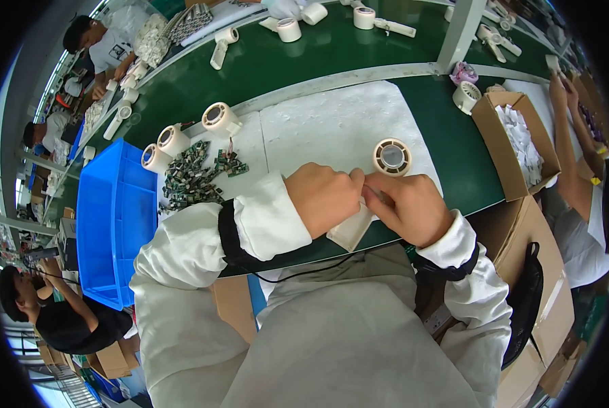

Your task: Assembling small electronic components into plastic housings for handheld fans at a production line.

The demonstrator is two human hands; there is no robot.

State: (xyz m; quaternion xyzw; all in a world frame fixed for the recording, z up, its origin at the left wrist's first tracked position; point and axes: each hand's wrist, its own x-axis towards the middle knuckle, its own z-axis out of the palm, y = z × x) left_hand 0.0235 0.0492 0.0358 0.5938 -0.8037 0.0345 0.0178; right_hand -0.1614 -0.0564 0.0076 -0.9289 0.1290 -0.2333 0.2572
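Holding handle (350, 233) — near table edge (481, 200)

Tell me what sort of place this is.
Probably a small-electronics assembly workshop: green circuit boards lie heaped on a bench, several cream round housings stand near them, and other people are at work beside the long green surface.

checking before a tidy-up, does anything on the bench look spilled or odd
Nothing looks clearly spilled or damaged. The green circuit boards look untidy: they lie in a loose heap on the white sheet beside the blue bin.
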